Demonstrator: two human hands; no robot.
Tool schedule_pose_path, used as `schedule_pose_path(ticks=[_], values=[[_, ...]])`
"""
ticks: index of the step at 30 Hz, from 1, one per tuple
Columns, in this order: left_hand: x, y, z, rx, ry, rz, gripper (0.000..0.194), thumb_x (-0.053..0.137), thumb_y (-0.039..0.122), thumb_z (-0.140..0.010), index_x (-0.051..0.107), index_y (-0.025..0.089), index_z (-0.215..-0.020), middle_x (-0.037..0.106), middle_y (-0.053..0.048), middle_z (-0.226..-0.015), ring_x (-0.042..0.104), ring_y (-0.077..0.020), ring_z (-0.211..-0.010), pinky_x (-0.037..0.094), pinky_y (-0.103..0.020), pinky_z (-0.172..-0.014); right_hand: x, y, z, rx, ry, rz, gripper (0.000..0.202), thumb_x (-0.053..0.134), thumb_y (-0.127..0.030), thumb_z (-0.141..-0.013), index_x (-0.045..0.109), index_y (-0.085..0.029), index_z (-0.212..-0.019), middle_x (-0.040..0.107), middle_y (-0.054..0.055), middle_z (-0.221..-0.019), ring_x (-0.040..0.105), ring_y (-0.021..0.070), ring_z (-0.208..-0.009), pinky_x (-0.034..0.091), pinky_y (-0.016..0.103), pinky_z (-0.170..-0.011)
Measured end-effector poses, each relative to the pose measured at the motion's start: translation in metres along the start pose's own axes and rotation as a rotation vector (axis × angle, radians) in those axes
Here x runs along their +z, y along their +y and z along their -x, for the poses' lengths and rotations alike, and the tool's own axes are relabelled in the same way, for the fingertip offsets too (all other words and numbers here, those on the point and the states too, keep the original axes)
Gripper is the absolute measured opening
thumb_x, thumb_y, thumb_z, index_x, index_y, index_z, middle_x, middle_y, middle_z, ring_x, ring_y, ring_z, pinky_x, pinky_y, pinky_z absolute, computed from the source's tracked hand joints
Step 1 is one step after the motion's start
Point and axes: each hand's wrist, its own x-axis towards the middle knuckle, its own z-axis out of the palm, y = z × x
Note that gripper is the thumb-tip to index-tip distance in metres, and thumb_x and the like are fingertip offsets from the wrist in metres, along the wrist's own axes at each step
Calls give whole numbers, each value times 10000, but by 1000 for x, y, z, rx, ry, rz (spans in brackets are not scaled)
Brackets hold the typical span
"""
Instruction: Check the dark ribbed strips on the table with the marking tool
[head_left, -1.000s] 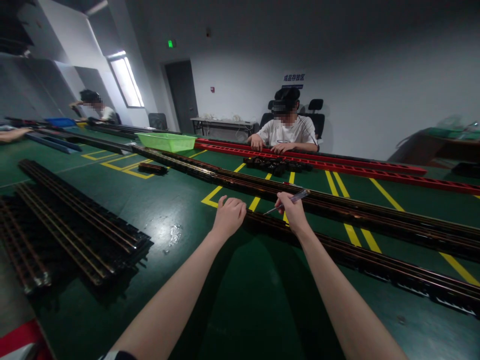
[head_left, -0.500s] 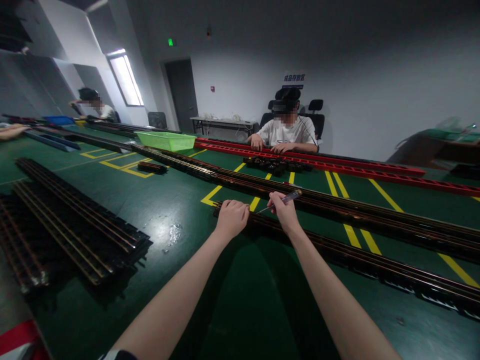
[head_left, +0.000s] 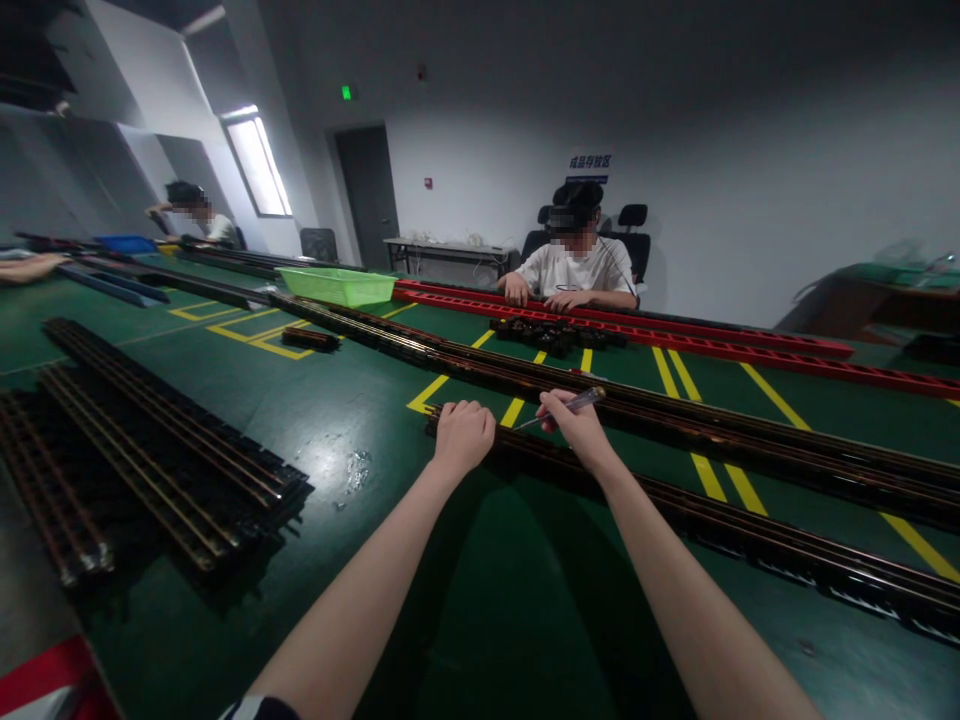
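Note:
My left hand [head_left: 463, 437] is wrapped over the left end of a long black rail with copper-coloured strips [head_left: 720, 510], which runs across the green table toward the lower right. In my right hand [head_left: 574, 425] is a screwdriver [head_left: 586, 399] with a clear handle. Its thin shaft slopes down to the left, and the tip is at the rail just right of my left hand. What the tip touches is too dark to make out. A second long dark rail [head_left: 645, 410] lies behind the first.
Several dark rails [head_left: 169, 450] lie at the left. A light green basket [head_left: 337, 287] stands behind a short dark piece [head_left: 310, 340]. Black parts [head_left: 555, 335] are heaped before red rails [head_left: 720, 345], where a person [head_left: 577, 260] sits. Another person [head_left: 202, 215] sits at far left.
The whole view has shifted slightly right and down. Both hands stay at the rail's left end, the screwdriver tip at nearly the same spot.

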Motion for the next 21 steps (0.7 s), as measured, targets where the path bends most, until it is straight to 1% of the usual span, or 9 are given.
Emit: schedule_pose_path(ticks=[6,12,16,21], values=[[-2,-9,0,-124,4,-46,412,308,196,-895,668,167,-696,686,-99,-843,599,-231,-836,375,-384,-789,2,-3,3,30,-42,21,361,604,-498,-695,571,-191,-509,525,-19,-442,505,102,-433,414,230,-486],[-1,-14,1,-101,33,0,420,300,200,-897,670,170,-700,690,-84,-816,603,-222,-804,384,-380,-789,-5,-7,4,42,-91,8,367,627,-507,-677,593,-179,-516,546,-9,-448,519,101,-438,431,229,-494],[1,-15,1,-88,46,13,427,297,209,-902,662,177,-683,689,-78,-803,602,-210,-782,387,-372,-783,-10,-2,3,41,-59,-40,365,638,-506,-668,601,-177,-515,556,-6,-465,520,100,-436,442,231,-486],[2,-16,1,-93,52,34,421,302,209,-898,663,183,-683,691,-68,-805,599,-206,-778,383,-375,-796,-14,4,2,38,-40,-75,353,632,-480,-663,587,-183,-478,531,-6,-431,498,104,-416,418,238,-462]])
